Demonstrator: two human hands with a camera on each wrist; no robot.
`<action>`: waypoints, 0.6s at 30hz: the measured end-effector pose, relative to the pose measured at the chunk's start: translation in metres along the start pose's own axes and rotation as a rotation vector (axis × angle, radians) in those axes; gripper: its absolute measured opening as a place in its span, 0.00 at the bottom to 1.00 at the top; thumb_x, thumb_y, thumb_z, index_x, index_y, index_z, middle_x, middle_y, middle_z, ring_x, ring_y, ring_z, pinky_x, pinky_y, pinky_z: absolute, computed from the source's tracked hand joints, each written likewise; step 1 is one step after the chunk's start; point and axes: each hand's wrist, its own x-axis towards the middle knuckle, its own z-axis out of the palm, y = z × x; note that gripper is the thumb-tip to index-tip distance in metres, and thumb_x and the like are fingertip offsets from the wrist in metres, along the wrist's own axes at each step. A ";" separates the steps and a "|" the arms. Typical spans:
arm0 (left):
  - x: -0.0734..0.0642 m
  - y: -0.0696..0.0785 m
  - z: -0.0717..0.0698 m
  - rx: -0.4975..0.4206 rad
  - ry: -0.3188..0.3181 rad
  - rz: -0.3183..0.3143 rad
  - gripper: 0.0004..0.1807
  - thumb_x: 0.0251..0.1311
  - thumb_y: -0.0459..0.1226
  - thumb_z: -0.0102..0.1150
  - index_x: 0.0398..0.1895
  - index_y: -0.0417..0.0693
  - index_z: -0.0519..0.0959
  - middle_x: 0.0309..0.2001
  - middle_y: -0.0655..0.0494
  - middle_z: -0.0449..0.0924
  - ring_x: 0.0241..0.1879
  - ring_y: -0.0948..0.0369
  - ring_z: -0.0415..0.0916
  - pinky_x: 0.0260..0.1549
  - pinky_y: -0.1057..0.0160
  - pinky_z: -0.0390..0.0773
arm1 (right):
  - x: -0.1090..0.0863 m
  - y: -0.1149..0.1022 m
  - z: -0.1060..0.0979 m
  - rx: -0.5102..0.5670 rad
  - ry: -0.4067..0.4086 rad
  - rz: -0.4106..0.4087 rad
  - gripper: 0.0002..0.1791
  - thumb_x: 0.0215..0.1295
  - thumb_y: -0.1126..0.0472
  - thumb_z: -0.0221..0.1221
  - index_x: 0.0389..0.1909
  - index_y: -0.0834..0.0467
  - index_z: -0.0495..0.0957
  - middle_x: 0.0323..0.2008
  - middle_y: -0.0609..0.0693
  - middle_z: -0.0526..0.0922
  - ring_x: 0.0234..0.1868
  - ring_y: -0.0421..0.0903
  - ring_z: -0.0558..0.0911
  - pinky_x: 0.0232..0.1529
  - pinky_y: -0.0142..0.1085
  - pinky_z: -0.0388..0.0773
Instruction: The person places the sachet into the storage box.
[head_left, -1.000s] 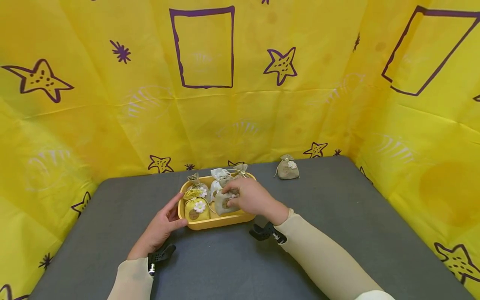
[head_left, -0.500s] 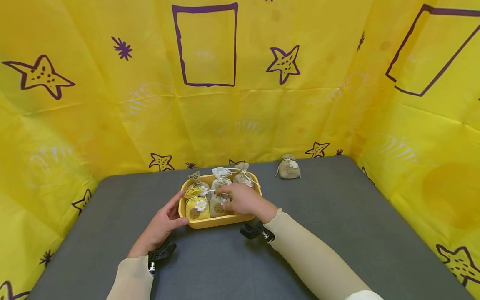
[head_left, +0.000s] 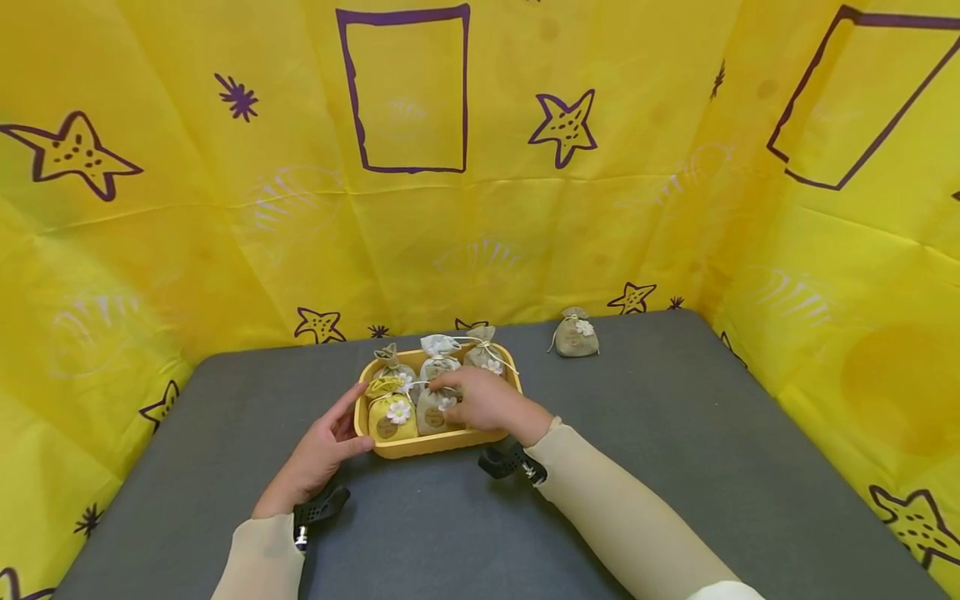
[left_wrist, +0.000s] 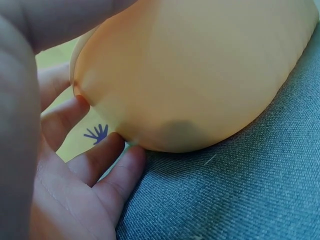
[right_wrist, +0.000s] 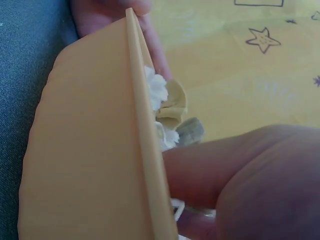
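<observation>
A yellow plastic basket (head_left: 442,446) stands on the grey table, with small drawstring pouches inside. My left hand (head_left: 318,454) holds its left end, the thumb at the front rim; in the left wrist view several fingertips (left_wrist: 134,155) press against the wall. My right hand (head_left: 491,404) reaches over the basket and grips a grey-beige pouch (head_left: 431,415) with a white flower, in the front middle. Left of it sits a yellow pouch (head_left: 388,421). Behind are a white pouch (head_left: 437,365), a tan pouch (head_left: 480,354) and a brownish pouch (head_left: 390,367). The right palm hides the basket's front right.
A brown pouch (head_left: 574,339) with a white flower stands on the table (head_left: 652,400) at the back, right of the basket. Yellow cloth walls (head_left: 510,242) with purple drawings enclose the back and sides.
My right hand has moved slightly left with the grey-beige pouch, which now stands beside the yellow one. The tan pouch behind is less covered. My left hand has stayed at the basket.
</observation>
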 end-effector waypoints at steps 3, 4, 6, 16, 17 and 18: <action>0.000 0.001 0.001 0.002 -0.008 0.007 0.47 0.65 0.32 0.64 0.81 0.52 0.47 0.79 0.44 0.38 0.74 0.43 0.45 0.57 0.75 0.65 | -0.005 0.002 -0.002 0.005 0.033 -0.001 0.25 0.63 0.60 0.66 0.62 0.47 0.80 0.60 0.43 0.79 0.54 0.44 0.77 0.49 0.40 0.75; 0.000 0.001 0.001 0.000 -0.008 0.007 0.47 0.65 0.32 0.65 0.81 0.51 0.47 0.79 0.44 0.38 0.74 0.43 0.46 0.57 0.74 0.65 | -0.009 0.003 -0.003 0.006 0.051 -0.003 0.24 0.63 0.59 0.66 0.62 0.48 0.80 0.59 0.43 0.79 0.54 0.45 0.77 0.49 0.41 0.76; 0.001 0.001 0.002 -0.003 -0.007 0.006 0.47 0.65 0.32 0.65 0.81 0.51 0.47 0.79 0.44 0.38 0.74 0.43 0.46 0.57 0.74 0.65 | -0.017 0.005 -0.006 0.029 0.094 -0.011 0.23 0.64 0.58 0.65 0.62 0.48 0.80 0.57 0.45 0.80 0.51 0.48 0.79 0.46 0.43 0.77; 0.000 0.001 0.001 0.003 -0.006 -0.003 0.47 0.66 0.34 0.64 0.81 0.53 0.47 0.79 0.46 0.39 0.74 0.44 0.46 0.56 0.74 0.66 | -0.075 0.040 -0.019 0.501 0.552 -0.097 0.15 0.65 0.68 0.63 0.53 0.58 0.83 0.53 0.54 0.81 0.47 0.53 0.84 0.36 0.42 0.84; -0.001 0.001 0.001 0.005 -0.003 -0.005 0.47 0.66 0.34 0.64 0.81 0.54 0.47 0.79 0.47 0.39 0.74 0.44 0.46 0.56 0.74 0.66 | -0.082 0.046 -0.021 0.539 0.578 -0.085 0.16 0.66 0.69 0.63 0.54 0.59 0.82 0.54 0.55 0.80 0.48 0.55 0.84 0.36 0.44 0.84; -0.001 0.002 0.001 0.005 -0.002 -0.007 0.47 0.66 0.34 0.64 0.81 0.54 0.47 0.79 0.47 0.39 0.74 0.45 0.47 0.56 0.74 0.66 | -0.088 0.052 -0.023 0.573 0.593 -0.064 0.16 0.66 0.69 0.63 0.54 0.59 0.81 0.54 0.56 0.80 0.50 0.56 0.83 0.36 0.47 0.84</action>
